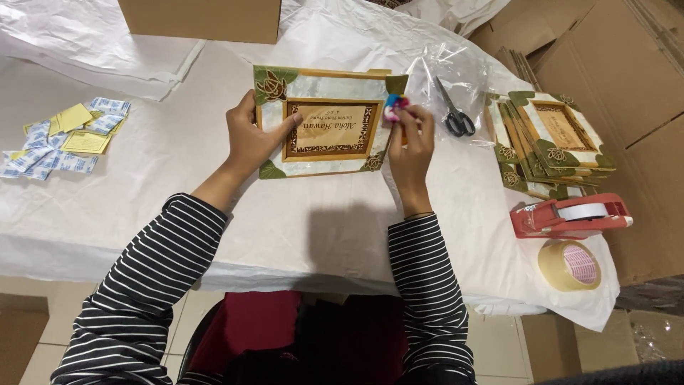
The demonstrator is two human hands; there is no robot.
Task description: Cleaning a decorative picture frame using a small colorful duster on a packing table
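now left hand (pixel 251 140) is gripping frame (pixel 324 122) edge; right hand (pixel 412 142) is pinching small pink-blue thing (pixel 395 108) at its right edge.

Pretty sure anyone would peg this as a small packing room, kind of a back-of-shop setup and not a proper factory. I'm sitting at a table (pixel 178 178) covered in white sheeting, with flattened cardboard boxes (pixel 605 64) leaning along my right side and another carton (pixel 203 18) at the far edge. There's a stack of identical decorated picture frames (pixel 552 146) next to me, same kind as the frame (pixel 324 121) in front of me. A red tape dispenser (pixel 570 214), a loose tape roll (pixel 570 265), scissors (pixel 454 110), clear plastic bags (pixel 456 71), plus a pile of little sachets and yellow slips (pixel 64 135). Tiled floor (pixel 509 349) underneath.
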